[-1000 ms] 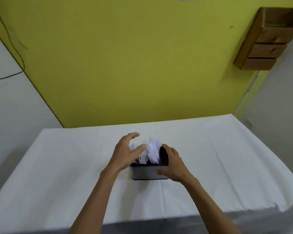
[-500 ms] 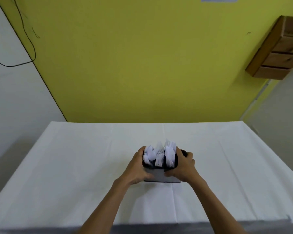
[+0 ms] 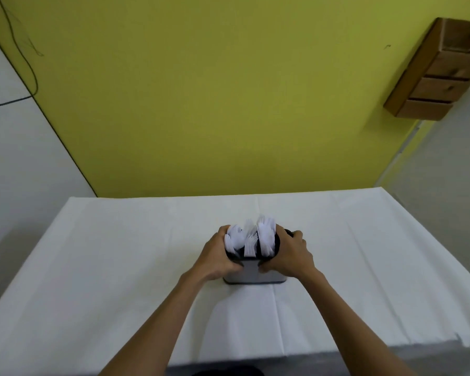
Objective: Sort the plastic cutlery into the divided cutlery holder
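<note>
Head view: the divided cutlery holder (image 3: 251, 275) stands upright at the middle of the white-clothed table (image 3: 120, 253), with the white plastic cutlery (image 3: 266, 236) bunched heads-up in separate compartments. The left grip (image 3: 217, 260) wraps the holder's nine o'clock side and the right grip (image 3: 291, 256) its three o'clock side — fingers curled round the walls, thumbs on the near face at six o'clock. Clamping from both sides probably keeps the full, top-heavy holder from tipping while it is squared up or shifted. Every visible piece stands in the holder — sorting looks finished.
</note>
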The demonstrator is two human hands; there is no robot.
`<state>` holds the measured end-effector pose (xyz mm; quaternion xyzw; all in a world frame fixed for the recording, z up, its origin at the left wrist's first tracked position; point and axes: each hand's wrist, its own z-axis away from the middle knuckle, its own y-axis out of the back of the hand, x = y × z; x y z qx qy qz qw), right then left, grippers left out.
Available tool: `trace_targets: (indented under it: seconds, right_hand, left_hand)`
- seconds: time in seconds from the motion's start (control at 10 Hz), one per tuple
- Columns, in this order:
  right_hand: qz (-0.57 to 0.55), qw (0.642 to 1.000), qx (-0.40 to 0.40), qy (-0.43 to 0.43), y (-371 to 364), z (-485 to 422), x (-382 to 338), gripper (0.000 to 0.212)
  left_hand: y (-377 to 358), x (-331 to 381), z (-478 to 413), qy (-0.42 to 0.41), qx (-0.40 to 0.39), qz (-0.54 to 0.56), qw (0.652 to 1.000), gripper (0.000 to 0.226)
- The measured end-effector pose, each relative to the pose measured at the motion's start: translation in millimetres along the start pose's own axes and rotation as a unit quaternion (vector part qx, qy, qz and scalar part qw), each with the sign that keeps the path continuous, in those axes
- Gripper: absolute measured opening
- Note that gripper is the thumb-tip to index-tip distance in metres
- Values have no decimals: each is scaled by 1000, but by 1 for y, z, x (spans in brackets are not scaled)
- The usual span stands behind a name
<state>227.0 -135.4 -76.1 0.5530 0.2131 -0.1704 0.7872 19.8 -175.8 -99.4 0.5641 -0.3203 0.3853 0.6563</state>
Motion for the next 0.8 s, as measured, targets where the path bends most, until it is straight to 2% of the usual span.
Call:
trace_targets:
  seconds: [0.2, 0.4, 0.6, 0.8]
  right_hand:
    - [14, 999, -12, 45, 19, -59, -39, 104]
    - [48, 996, -37, 62, 22, -100, -55, 121]
    - [61, 995, -26, 70, 15, -109, -49, 110]
    - [105, 984, -115, 88, 59, -126, -56, 120]
  left_hand:
    - [38, 14, -47, 40, 38, -33, 998, 93]
    - [49, 13, -80, 88, 48, -46, 994, 94]
    - [49, -3, -91, 110, 45, -30, 992, 106]
    - [88, 6, -109, 148, -102, -105, 978, 152]
